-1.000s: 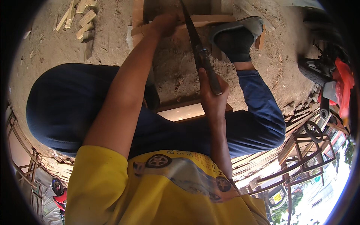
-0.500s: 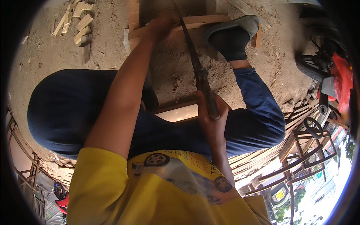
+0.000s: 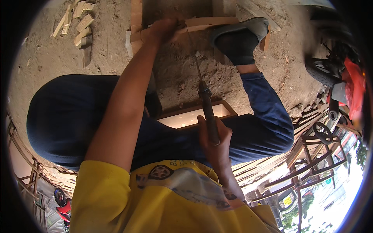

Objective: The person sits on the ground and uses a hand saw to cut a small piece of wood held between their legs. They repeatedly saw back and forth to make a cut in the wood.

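Note:
A long, straight-handled hand saw (image 3: 208,110) points away from me, its narrow blade seen nearly edge-on. Around the lower end of its dark handle, my right hand (image 3: 217,146) is closed, close to my lap. The blade runs up to a light wooden strip (image 3: 211,22) lying crosswise at the far side. My left hand (image 3: 165,29) is closed on that strip, just left of the blade; its fingertips are partly hidden. My foot in a grey shoe (image 3: 243,34) rests against the strip's right end.
An open wooden frame or box (image 3: 229,107) lies on the dirt floor behind the saw handle. Wood offcuts (image 3: 84,24) are scattered at the far left. To the right are a wheel (image 3: 319,70), a red plastic sheet (image 3: 352,83) and stacked wood strips (image 3: 256,171).
My right hand has drawn the saw back toward my body, and the blade now appears thinner. My left hand stays at the strip. More of the wooden box shows.

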Demonstrator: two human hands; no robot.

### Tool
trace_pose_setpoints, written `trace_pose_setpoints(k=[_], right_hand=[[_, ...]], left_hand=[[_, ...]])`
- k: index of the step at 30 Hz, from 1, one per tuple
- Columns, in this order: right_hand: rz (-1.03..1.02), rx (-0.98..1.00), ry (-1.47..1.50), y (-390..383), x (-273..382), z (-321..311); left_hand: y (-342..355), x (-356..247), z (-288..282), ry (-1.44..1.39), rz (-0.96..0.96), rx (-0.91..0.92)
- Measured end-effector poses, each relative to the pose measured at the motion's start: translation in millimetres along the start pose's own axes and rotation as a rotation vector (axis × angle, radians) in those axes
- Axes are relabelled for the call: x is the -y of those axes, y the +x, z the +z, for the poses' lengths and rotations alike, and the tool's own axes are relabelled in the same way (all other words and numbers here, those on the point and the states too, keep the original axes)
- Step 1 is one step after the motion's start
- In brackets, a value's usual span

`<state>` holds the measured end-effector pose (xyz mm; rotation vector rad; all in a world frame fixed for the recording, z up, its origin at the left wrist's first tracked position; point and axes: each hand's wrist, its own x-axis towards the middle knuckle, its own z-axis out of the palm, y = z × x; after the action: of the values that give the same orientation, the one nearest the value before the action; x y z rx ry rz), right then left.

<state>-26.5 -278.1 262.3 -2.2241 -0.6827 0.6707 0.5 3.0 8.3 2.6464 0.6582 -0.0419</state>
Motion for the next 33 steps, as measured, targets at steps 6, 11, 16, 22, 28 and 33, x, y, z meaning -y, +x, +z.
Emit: trace_pose_setpoints(k=[6, 11, 16, 22, 28, 33], right_hand=[[0.029, 0.037, 0.036, 64, 4, 27], [-0.044, -0.041, 0.035, 6, -1, 3], [0.159, 0.028, 0.202, 47, 1, 18], [-0.011, -0.019, 0.085, -11, 0, -11], [0.142, 0.021, 0.195, 36, 5, 3], [0.127, -0.011, 0.21, -22, 1, -16]], left_hand=[[6, 4, 13, -0.061, -0.018, -0.015], [5, 5, 8, -0.05, -0.08, 0.036], [3, 4, 10, -0.059, 0.034, -0.039], [4, 3, 5, -0.036, 0.026, -0.022], [8, 8, 10, -0.029, 0.023, -0.027], [4, 8, 4, 0.007, 0.013, 0.018]])
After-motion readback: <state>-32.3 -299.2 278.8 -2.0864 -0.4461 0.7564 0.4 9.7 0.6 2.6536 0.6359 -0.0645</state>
